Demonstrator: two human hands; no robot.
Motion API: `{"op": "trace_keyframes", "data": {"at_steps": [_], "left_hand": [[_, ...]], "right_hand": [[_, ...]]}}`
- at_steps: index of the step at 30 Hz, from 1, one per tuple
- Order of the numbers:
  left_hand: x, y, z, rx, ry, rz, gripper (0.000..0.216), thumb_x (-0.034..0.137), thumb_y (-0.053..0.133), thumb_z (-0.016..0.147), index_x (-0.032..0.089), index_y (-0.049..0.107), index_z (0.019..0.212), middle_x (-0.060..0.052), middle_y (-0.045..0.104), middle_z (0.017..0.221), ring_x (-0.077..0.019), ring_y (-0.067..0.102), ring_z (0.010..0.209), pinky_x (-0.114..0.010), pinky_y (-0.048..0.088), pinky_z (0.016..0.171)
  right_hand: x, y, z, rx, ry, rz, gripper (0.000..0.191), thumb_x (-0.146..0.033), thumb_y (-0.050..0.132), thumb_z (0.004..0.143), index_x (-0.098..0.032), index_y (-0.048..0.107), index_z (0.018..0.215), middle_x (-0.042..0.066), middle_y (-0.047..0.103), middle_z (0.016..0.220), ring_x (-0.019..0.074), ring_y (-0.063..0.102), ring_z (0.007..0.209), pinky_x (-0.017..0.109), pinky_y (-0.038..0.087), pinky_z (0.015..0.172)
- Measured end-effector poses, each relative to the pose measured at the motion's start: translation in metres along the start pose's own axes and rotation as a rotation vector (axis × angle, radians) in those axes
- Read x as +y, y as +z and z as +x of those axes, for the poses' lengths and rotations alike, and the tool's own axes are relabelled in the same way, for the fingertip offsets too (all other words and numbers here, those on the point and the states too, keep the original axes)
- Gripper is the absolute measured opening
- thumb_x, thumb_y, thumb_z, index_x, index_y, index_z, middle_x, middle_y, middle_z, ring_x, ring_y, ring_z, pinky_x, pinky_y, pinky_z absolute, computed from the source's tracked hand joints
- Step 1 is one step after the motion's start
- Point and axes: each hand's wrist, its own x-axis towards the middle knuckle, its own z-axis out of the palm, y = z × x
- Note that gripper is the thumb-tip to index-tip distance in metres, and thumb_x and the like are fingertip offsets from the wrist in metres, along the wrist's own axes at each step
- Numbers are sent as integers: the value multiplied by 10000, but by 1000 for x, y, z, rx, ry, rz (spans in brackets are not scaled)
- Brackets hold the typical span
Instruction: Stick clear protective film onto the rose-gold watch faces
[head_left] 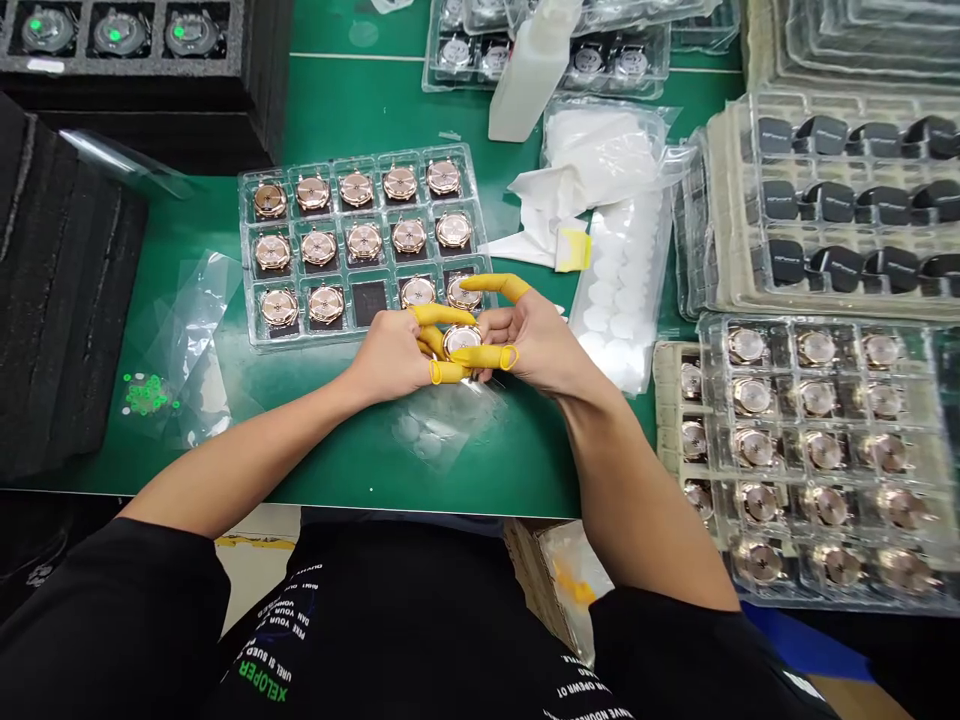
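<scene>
A round rose-gold watch case (462,343) is held between my two hands, just in front of a clear plastic tray (251,300). My left hand (401,350), with yellow finger cots, grips it from the left. From the right, my right hand (525,340) pinches the same watch case, its yellow-covered thumb over it and its index finger stretched out beyond. Rows of similar rose-gold watch cases (364,240) fill the tray, and one pocket (370,301) in its front row shows only its dark bottom.
Stacked black foam trays (67,270) stand at the left. Clear film (206,340) and green dots (148,394) lie nearby. Behind are a white bottle (529,75) and white cloth (551,205). More trays of watch cases (825,450) and black parts (832,200) fill the right.
</scene>
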Motion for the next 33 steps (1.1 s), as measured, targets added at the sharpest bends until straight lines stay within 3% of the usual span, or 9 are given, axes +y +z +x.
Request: {"op": "trace_keyframes", "data": {"at_steps": [4, 8, 17, 20, 23, 26, 30, 33], "left_hand": [[0, 1, 0, 6, 4, -39, 596, 221, 887, 601, 144, 781, 1183, -11, 757, 726, -160, 713, 667, -264, 584, 650], [-1, 1, 0, 29, 29, -36, 561, 245, 891, 606, 163, 789, 1152, 19, 716, 678, -130, 666, 605, -241, 549, 595], [-1, 2, -1, 33, 31, 22, 564, 243, 872, 627, 168, 783, 1179, 9, 749, 721, -147, 701, 655, -245, 550, 625], [-1, 4, 0, 36, 46, 32, 634, 239, 862, 661, 188, 734, 1280, 1, 786, 779, -156, 738, 716, -256, 585, 693], [-1, 6, 2, -3, 16, 20, 699, 243, 889, 665, 184, 690, 1332, -12, 810, 807, -162, 756, 734, -274, 613, 735], [-1, 5, 2, -102, 22, -22, 517, 300, 919, 670, 151, 749, 1135, -31, 813, 807, -172, 768, 750, -302, 634, 772], [-5, 0, 0, -131, 140, 57, 301, 320, 898, 723, 144, 776, 934, -60, 820, 856, -194, 780, 795, -333, 642, 801], [-10, -3, 1, -138, 162, 72, 301, 303, 887, 742, 136, 783, 969, -77, 825, 893, -216, 793, 836, -346, 647, 812]], "right_hand": [[-4, 4, -2, 34, -10, -9, 756, -332, 976, 570, -278, 532, 1179, -143, 565, 590, 121, 592, 434, 243, 531, 442], [-7, 1, -3, -24, 13, -14, 734, -349, 917, 630, -277, 514, 1239, -124, 620, 641, 148, 641, 472, 279, 568, 498], [-3, 12, -3, 66, -17, -41, 851, -394, 1018, 515, -299, 516, 1194, -141, 557, 617, 111, 534, 428, 242, 471, 405], [-5, 4, -3, 70, -51, -53, 702, -537, 965, 620, -270, 574, 1138, -106, 578, 623, 93, 486, 398, 229, 353, 360], [-15, -4, -3, 219, -171, -58, 608, -644, 899, 682, -252, 617, 1051, -67, 605, 639, 75, 419, 403, 234, 242, 374], [-28, 5, 7, 296, -286, -188, 481, -590, 868, 753, -237, 663, 1007, -18, 657, 708, 109, 532, 544, 256, 362, 489], [-40, 38, 43, 88, -341, -583, 209, -360, 766, 868, -196, 735, 994, 39, 743, 822, 172, 651, 751, 321, 478, 698], [-47, 55, 74, -101, -373, -925, 161, -235, 758, 824, -192, 790, 976, 28, 731, 789, 178, 632, 748, 353, 478, 753]]}}
